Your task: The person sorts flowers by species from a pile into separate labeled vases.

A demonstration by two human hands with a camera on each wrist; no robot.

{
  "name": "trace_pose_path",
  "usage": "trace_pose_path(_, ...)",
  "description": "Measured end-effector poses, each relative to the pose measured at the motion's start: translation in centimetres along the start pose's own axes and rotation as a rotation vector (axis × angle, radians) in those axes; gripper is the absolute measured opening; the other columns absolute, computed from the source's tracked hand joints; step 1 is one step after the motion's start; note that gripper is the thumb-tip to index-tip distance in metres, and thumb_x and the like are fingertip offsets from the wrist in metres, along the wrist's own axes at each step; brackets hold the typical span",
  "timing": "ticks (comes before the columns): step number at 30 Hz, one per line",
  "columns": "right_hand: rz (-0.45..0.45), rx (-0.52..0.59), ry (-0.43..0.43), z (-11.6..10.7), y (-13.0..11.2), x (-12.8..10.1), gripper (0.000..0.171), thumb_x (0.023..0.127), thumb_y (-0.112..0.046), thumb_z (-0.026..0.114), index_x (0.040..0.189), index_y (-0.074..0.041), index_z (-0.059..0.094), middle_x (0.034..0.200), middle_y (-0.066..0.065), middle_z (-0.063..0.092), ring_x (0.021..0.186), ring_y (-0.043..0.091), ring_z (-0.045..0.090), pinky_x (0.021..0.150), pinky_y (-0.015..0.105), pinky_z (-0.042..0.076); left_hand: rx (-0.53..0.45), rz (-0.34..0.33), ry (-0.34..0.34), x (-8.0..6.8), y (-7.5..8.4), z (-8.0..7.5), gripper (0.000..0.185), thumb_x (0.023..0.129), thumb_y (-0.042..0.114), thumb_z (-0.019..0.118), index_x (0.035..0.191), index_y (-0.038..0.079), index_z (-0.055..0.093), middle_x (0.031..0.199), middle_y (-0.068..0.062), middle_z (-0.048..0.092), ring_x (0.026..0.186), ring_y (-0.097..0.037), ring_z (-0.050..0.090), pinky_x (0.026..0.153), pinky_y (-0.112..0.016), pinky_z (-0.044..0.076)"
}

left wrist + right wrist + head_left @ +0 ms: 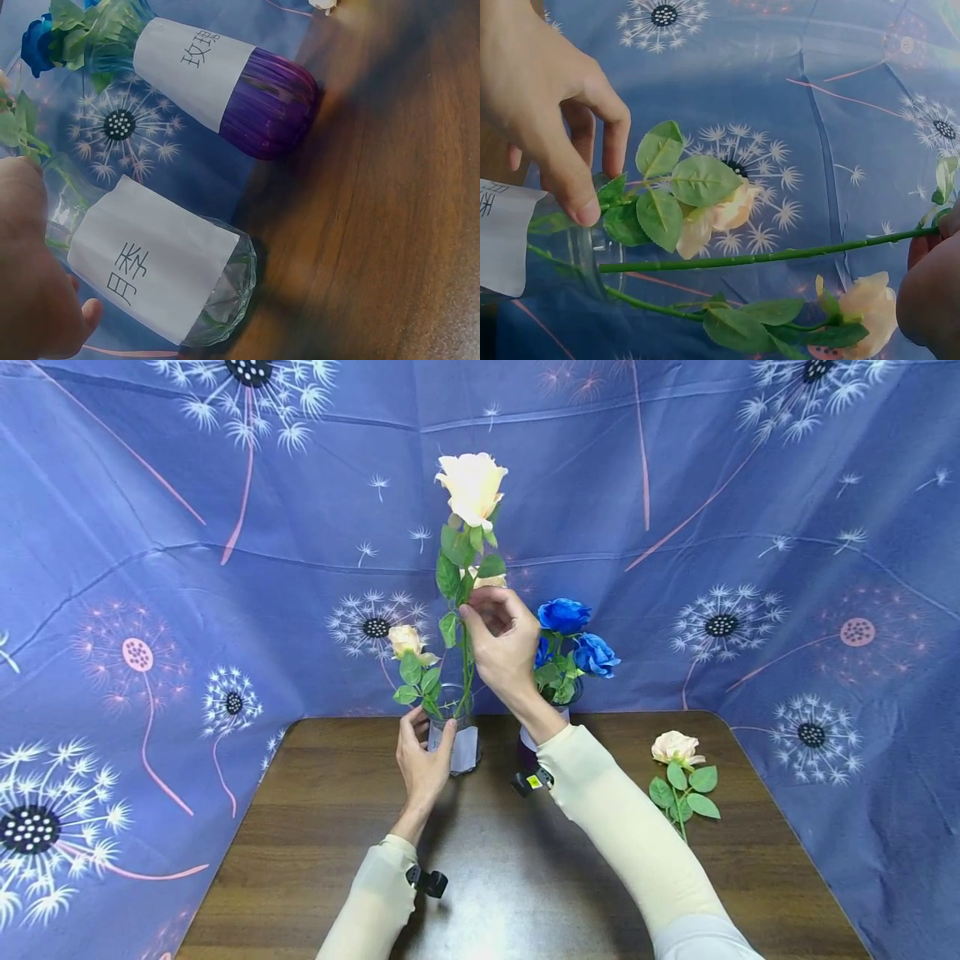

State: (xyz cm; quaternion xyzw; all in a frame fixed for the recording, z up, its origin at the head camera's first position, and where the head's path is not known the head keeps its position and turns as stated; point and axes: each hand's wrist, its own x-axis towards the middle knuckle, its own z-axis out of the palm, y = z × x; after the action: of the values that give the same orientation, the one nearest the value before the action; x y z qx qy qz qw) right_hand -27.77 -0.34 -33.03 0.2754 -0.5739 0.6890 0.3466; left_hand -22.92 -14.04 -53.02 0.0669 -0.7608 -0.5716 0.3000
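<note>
My right hand [506, 639] pinches the green stem of a pale cream rose [471, 489], raised upright above a clear glass vase [238, 296]. In the right wrist view the lower end of this stem [765, 257] is right at the vase's mouth. Thumb and fingers of my left hand [426, 764] hold the vase around its neck. A white paper label [150, 262] with handwritten characters wraps the vase. Two more pale roses stand in it: one rose [408, 643] leans left, and the other rose [866, 315] is partly hidden behind my right hand in the head view.
To the right stands a purple-based glass vase [274, 105] with its own paper label and several blue roses [596, 654]. Another pale rose [677, 748] lies on the right side of the brown wooden table [315, 827]. A blue dandelion-print cloth [300, 485] hangs behind.
</note>
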Motion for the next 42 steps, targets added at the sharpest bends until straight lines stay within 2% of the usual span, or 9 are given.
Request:
trace_pose_path(5, 0.01, -0.001, 0.001, 0.8, 0.7, 0.0, 0.019, 0.099, 0.007, 0.078, 0.116, 0.014, 0.072, 0.109, 0.034, 0.076, 0.094, 0.003, 0.076, 0.089, 0.022, 0.065, -0.006, -0.008, -0.003, 0.1, 0.0, 0.0, 0.062, 0.097, 0.032, 0.089, 0.15, 0.014, 0.062, 0.139, -0.014, 0.073, 0.125, -0.04, 0.075, 0.101, -0.063, 0.059)
trace_pose_path(11, 0.064, -0.034, -0.023, 1.1, 2.3, -1.3, 0.018, 0.1, 0.005, 0.078, 0.117, 0.011, 0.073, 0.111, 0.031, 0.077, 0.094, 0.004, 0.074, 0.09, 0.022, 0.065, 0.001, -0.02, -0.005, 0.2, -0.2, 0.0, 0.063, 0.097, 0.033, 0.089, 0.151, 0.014, 0.062, 0.14, -0.014, 0.073, 0.126, -0.039, 0.074, 0.103, -0.063, 0.059)
trace_pose_path(22, 0.2, -0.135, -0.086, 0.8, 5.4, -4.3, 0.018, 0.103, -0.001, 0.078, 0.12, 0.005, 0.074, 0.113, 0.025, 0.079, 0.101, 0.038, 0.079, 0.093, 0.025, 0.065, -0.001, -0.013, -0.006, 0.1, -0.2, 0.0, 0.062, 0.098, 0.035, 0.088, 0.15, 0.017, 0.063, 0.138, -0.012, 0.073, 0.124, -0.033, 0.075, 0.101, -0.061, 0.06)
trace_pose_path(29, 0.262, -0.21, -0.146, 0.4, 7.2, -7.0, 0.018, 0.104, -0.002, 0.077, 0.122, 0.0, 0.075, 0.113, 0.021, 0.079, 0.103, 0.035, 0.079, 0.094, 0.029, 0.067, -0.008, -0.008, -0.01, 0.0, -0.1, 0.0, 0.061, 0.098, 0.035, 0.088, 0.15, 0.016, 0.062, 0.138, -0.013, 0.073, 0.124, -0.038, 0.075, 0.101, -0.063, 0.059)
trace_pose_path(33, 0.297, -0.244, -0.154, 0.3, 7.9, -8.2, 0.018, 0.103, -0.001, 0.077, 0.121, 0.001, 0.076, 0.112, 0.021, 0.08, 0.1, 0.035, 0.079, 0.091, 0.027, 0.067, -0.009, -0.01, -0.014, 0.0, -0.1, 0.0, 0.061, 0.098, 0.035, 0.088, 0.151, 0.016, 0.062, 0.138, -0.013, 0.073, 0.124, -0.04, 0.075, 0.102, -0.064, 0.059)
trace_pose_path(37, 0.333, -0.283, -0.147, -0.1, 8.4, -9.0, 0.019, 0.102, 0.002, 0.077, 0.12, 0.003, 0.076, 0.111, 0.022, 0.081, 0.1, 0.036, 0.08, 0.091, 0.031, 0.069, -0.011, 0.0, -0.013, 0.0, -0.1, 0.1, 0.061, 0.098, 0.035, 0.087, 0.151, 0.015, 0.062, 0.138, -0.014, 0.073, 0.125, -0.043, 0.075, 0.101, -0.065, 0.059)
trace_pose_path(42, 0.363, -0.311, -0.153, -1.0, 8.6, -9.9, 0.02, 0.102, 0.003, 0.077, 0.122, 0.005, 0.076, 0.113, 0.021, 0.081, 0.103, 0.034, 0.08, 0.093, 0.03, 0.068, 0.0, 0.013, -0.003, 0.0, -0.3, 0.1, 0.062, 0.098, 0.034, 0.088, 0.15, 0.014, 0.062, 0.138, -0.014, 0.074, 0.125, -0.039, 0.076, 0.1, -0.064, 0.06)
